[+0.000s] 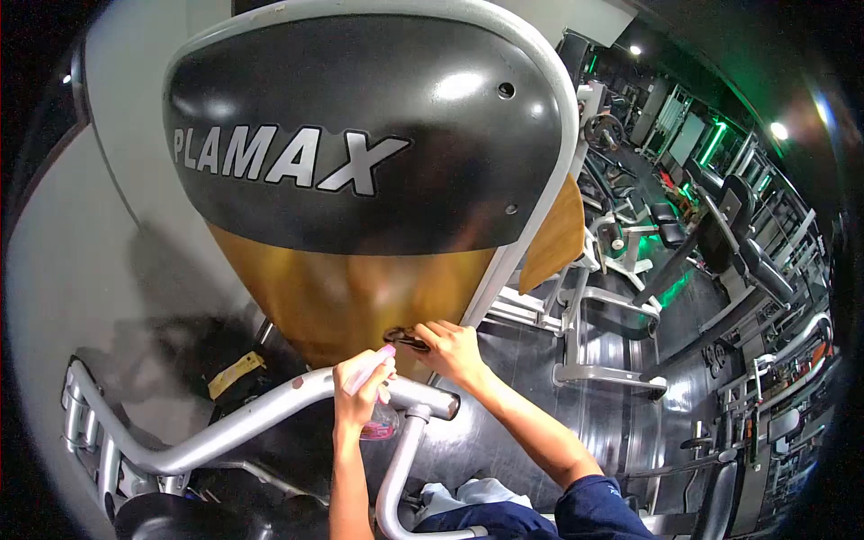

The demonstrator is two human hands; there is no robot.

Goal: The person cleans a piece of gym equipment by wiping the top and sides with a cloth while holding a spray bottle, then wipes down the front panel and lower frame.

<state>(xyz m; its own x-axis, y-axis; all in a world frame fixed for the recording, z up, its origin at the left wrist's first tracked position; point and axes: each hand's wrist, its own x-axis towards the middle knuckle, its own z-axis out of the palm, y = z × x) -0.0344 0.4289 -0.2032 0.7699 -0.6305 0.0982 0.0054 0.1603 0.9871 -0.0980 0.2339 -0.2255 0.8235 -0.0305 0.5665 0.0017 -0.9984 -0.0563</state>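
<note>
A: How is the left limb posed?
B: The left forearm (350, 481) rises nearly vertically from the bottom edge, left of centre; the left hand (362, 389), at lower centre, is closed, its fingers curled inward.
A: And the right?
B: The right forearm (531, 426) slants up and leftward from the lower right; the right hand (453, 353), slightly higher, shows its back, fingers bent leftward.
</note>
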